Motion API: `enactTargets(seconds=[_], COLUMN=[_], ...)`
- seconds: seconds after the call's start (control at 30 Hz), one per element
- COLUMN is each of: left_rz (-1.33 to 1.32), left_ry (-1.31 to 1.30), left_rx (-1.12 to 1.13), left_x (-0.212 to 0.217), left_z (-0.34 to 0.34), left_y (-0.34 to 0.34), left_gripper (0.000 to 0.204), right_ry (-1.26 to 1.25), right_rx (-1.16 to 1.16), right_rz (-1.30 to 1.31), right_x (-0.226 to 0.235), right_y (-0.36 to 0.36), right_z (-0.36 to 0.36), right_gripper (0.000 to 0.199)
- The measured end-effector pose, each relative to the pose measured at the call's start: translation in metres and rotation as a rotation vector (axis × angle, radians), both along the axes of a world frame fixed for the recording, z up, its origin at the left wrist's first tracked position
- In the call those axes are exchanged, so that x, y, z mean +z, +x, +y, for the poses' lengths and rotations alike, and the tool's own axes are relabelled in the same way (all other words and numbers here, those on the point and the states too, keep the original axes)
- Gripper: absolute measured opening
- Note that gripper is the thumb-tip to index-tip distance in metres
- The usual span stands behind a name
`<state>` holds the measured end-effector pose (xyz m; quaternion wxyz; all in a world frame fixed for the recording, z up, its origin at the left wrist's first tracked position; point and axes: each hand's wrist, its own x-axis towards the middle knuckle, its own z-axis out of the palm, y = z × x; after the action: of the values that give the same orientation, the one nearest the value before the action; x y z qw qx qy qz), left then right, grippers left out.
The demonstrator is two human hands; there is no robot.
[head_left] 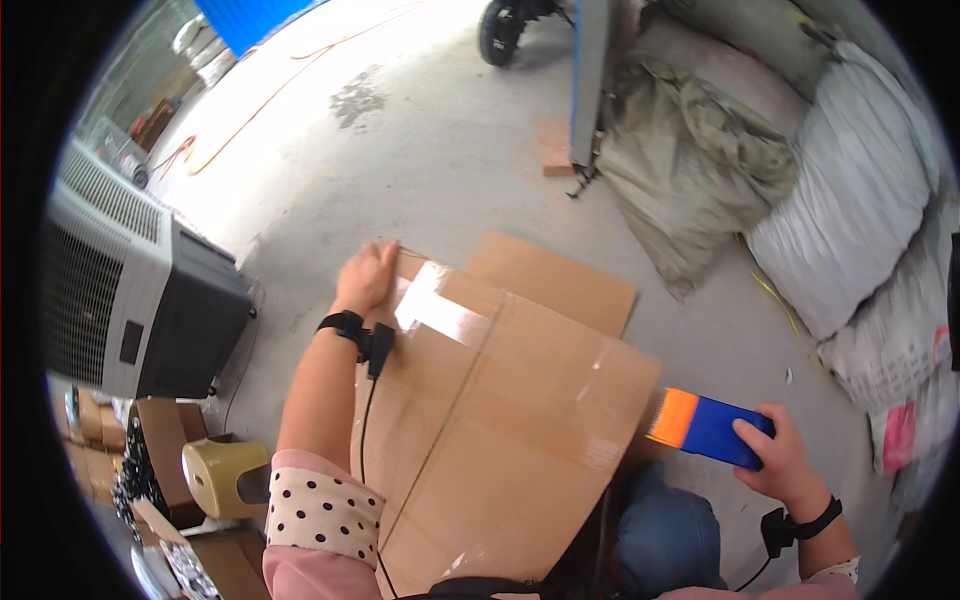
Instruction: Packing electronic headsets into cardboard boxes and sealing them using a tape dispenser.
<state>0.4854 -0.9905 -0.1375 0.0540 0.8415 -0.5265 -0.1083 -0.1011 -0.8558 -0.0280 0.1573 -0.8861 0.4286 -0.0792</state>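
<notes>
A large cardboard box (520, 400) with clear tape along its seam stands in front of me, and one flap (550, 280) sticks out on its far side. My left hand (368, 277) grips the box at its far left corner, fingers curled over the edge. Shiny clear tape (440, 310) lies beside that hand. My right hand (775, 450) is closed around a blue tape dispenser (715, 430) with an orange, toothed end. The dispenser is just right of the box, its toothed end toward the box side.
At left stands a grey-and-white air cooler (150, 290), with a yellow stool (225, 478) and open cartons (165, 440) nearer me. Large stuffed sacks (850, 190) line the right. Farther off are a brick (558, 169), a black wheel (502, 32) and an orange cord (240, 130) on the concrete floor.
</notes>
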Motion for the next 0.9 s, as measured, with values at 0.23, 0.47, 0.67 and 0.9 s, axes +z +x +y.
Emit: enactTargets(seconds=[0.23, 0.47, 0.67, 0.9], left_rz=[0.021, -0.093, 0.02, -0.853], left_ry=[-0.028, -0.051, -0.509, 0.216], left_rx=[-0.002, 0.121, -1.063, -1.439], left_x=[-0.007, 0.0, 0.023, 0.06], left_z=[0.003, 0.009, 0.041, 0.143], left_y=[-0.002, -0.022, -0.166, -0.347], left_gripper=[0.065, 0.061, 0.048, 0.053], right_ry=[0.054, 0.14, 0.089, -0.09], right_rx=[-0.169, 0.005, 0.155, 0.104], right_rz=[0.117, 0.134, 0.207, 0.265], right_x=[-0.021, -0.072, -0.057, -0.078], right_y=[-0.095, -0.008, 0.066, 0.079], right_z=[0.057, 0.003, -0.031, -0.029], right_gripper=[0.075, 0.058, 0.037, 0.013])
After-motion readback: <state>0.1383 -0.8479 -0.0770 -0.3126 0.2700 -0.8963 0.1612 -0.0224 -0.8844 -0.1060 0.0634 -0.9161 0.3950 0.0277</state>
